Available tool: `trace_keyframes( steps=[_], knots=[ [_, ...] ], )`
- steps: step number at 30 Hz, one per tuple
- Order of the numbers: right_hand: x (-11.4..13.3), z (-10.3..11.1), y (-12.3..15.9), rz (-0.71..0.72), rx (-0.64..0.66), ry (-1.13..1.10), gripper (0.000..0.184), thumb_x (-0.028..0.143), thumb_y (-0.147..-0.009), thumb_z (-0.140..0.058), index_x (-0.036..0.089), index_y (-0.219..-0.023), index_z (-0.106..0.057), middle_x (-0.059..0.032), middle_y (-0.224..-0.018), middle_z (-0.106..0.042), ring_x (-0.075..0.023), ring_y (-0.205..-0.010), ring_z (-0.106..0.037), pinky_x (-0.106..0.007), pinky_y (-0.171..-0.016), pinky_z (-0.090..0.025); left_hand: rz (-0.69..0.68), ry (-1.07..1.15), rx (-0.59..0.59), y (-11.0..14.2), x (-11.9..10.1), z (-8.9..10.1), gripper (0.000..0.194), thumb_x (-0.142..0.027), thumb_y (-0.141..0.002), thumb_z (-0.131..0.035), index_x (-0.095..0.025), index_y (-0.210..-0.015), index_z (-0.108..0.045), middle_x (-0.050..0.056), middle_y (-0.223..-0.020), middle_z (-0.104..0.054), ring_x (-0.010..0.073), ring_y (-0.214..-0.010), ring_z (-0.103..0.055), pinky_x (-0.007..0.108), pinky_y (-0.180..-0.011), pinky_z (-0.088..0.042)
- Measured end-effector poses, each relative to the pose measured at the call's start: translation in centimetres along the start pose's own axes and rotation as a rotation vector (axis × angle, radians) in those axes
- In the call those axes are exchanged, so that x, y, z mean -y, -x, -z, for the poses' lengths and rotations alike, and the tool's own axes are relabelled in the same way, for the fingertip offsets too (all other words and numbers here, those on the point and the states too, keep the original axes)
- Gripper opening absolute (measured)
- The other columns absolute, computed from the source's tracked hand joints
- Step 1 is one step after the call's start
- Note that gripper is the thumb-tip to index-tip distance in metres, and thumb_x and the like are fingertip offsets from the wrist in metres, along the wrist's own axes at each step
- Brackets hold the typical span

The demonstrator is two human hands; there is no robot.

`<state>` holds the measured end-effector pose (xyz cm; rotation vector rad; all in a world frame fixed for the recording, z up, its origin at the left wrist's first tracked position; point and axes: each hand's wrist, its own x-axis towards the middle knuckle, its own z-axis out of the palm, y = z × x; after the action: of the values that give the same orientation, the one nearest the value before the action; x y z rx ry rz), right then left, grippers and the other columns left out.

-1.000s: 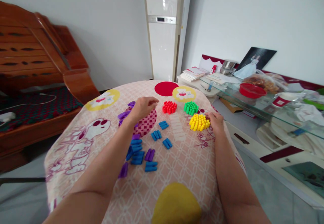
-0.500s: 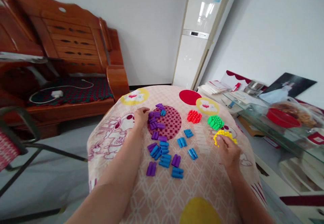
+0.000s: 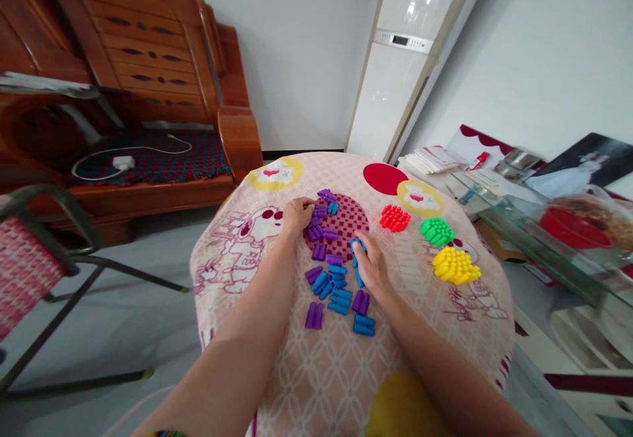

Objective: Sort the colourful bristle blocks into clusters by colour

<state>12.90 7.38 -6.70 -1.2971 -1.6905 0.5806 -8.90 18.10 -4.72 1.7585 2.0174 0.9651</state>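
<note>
Likely gathering blues [image 3: 359, 277] right of purples [image 3: 329, 234].
Cupping with right hand [image 3: 372, 267]; can't tell pinch there or in left hand [image 3: 297, 215]; needs snug hold next.

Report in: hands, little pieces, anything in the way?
Left hand at purple pieces. Right hand at blue pieces. Red, green, yellow clusters farther right. Nothing visibly in the way.

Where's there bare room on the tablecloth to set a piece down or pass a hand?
Bare tablecloth shows on the near side of the purple pieces and blue pieces, and between the right hand and yellow cluster. It's crowded from the left hand across to the right, where pieces bunch, and between the green cluster and yellow cluster.
</note>
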Motion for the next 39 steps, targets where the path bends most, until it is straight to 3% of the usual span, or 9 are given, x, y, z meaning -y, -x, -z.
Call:
trace_keyframes(
  steps=[3,7,9,12,17,20,24,32,39],
  knots=[
    [1.0,-0.8,-1.0,-0.001,0.150,-0.139,0.049,0.055,-0.094,-0.045,0.023,-0.126,-0.065,-0.0090,-0.134,-0.063,-0.0245,-0.127,-0.055,-0.043,-0.111,-0.040,-0.011,0.006,0.022,0.1,-0.2,0.2,0.031,-0.025,-0.085,-0.054,-0.022,-0.106,-0.076,0.006,-0.104,-0.076,0.0217,-0.098,-0.069,0.028,-0.086,-0.052],
    [0.7,0.7,-2.2,-0.051,0.306,-0.341,0.053,0.059,-0.095,-0.043,0.021,-0.123,-0.067,-0.0098,-0.123,-0.070,-0.0237,-0.117,-0.063,-0.042,-0.103,-0.048,-0.014,0.030,0.034,0.1,-0.4,0.4,0.031,-0.024,-0.085,-0.054,-0.019,-0.106,-0.076,0.007,-0.103,-0.076,0.0212,-0.097,-0.069,0.027,-0.085,-0.052],
    [0.0,1.9,-2.8,-0.060,0.284,-0.315,0.053,0.059,-0.093,-0.047,0.019,-0.123,-0.066,-0.0118,-0.118,-0.071,-0.0246,-0.111,-0.066,-0.043,-0.099,-0.050,-0.020,0.031,0.030,0.1,-0.6,0.3,0.031,-0.023,-0.085,-0.054,-0.019,-0.106,-0.075,0.008,-0.104,-0.076,0.0212,-0.097,-0.069,0.028,-0.085,-0.052],
    [-0.8,2.4,-2.9,0.057,0.251,-0.065,0.046,0.053,-0.089,-0.057,0.021,-0.120,-0.068,-0.0123,-0.121,-0.070,-0.0264,-0.114,-0.064,-0.045,-0.101,-0.048,-0.030,0.002,0.027,0.1,-0.9,0.1,0.031,-0.024,-0.085,-0.054,-0.021,-0.107,-0.075,0.007,-0.105,-0.076,0.0219,-0.098,-0.068,0.029,-0.087,-0.052],
    [-0.4,-0.5,-1.7,0.243,0.212,0.161,0.037,0.040,-0.082,-0.066,0.020,-0.113,-0.070,-0.0135,-0.126,-0.065,-0.0305,-0.122,-0.056,-0.049,-0.107,-0.041,-0.036,-0.015,0.046,-0.1,-1.0,-0.2,0.031,-0.025,-0.086,-0.053,-0.022,-0.107,-0.075,0.007,-0.106,-0.076,0.0226,-0.099,-0.068,0.030,-0.088,-0.051],
    [0.2,-1.0,-1.3,0.193,0.206,0.091,0.026,0.032,-0.079,-0.067,0.023,-0.103,-0.070,-0.0086,-0.108,-0.071,-0.0258,-0.103,-0.064,-0.043,-0.095,-0.050,-0.048,0.005,0.048,-0.3,-0.7,-0.3,0.030,-0.024,-0.086,-0.053,-0.022,-0.106,-0.075,0.006,-0.105,-0.076,0.0215,-0.098,-0.069,0.029,-0.088,-0.051],
    [0.1,1.7,-1.9,0.014,0.165,-0.014,0.014,0.032,-0.076,-0.064,0.022,-0.085,-0.069,-0.0023,-0.082,-0.072,-0.0191,-0.076,-0.064,-0.032,-0.075,-0.052,-0.061,0.004,0.049,-0.3,-0.5,-0.2,0.029,-0.023,-0.085,-0.054,-0.023,-0.105,-0.075,0.005,-0.105,-0.076,0.0215,-0.099,-0.068,0.029,-0.088,-0.051],
    [-3.4,9.3,-3.3,-0.248,-0.025,0.072,0.024,0.040,-0.067,-0.069,0.018,-0.078,-0.075,-0.0023,-0.071,-0.072,-0.0216,-0.068,-0.065,-0.031,-0.065,-0.048,-0.057,-0.010,0.056,-0.4,-0.6,-0.2,0.031,-0.025,-0.086,-0.053,-0.019,-0.108,-0.075,0.007,-0.102,-0.076,0.0207,-0.095,-0.068,0.028,-0.086,-0.050],
    [-5.9,10.6,-2.6,-0.258,-0.100,0.090,0.023,0.041,-0.064,-0.070,0.019,-0.071,-0.071,-0.0027,-0.065,-0.070,-0.0209,-0.063,-0.063,-0.031,-0.061,-0.047,-0.094,-0.074,-0.015,-0.1,-1.1,0.1,0.029,-0.025,-0.084,-0.055,-0.021,-0.105,-0.075,0.008,-0.104,-0.074,0.0227,-0.098,-0.067,0.032,-0.090,-0.049]
  ],
)
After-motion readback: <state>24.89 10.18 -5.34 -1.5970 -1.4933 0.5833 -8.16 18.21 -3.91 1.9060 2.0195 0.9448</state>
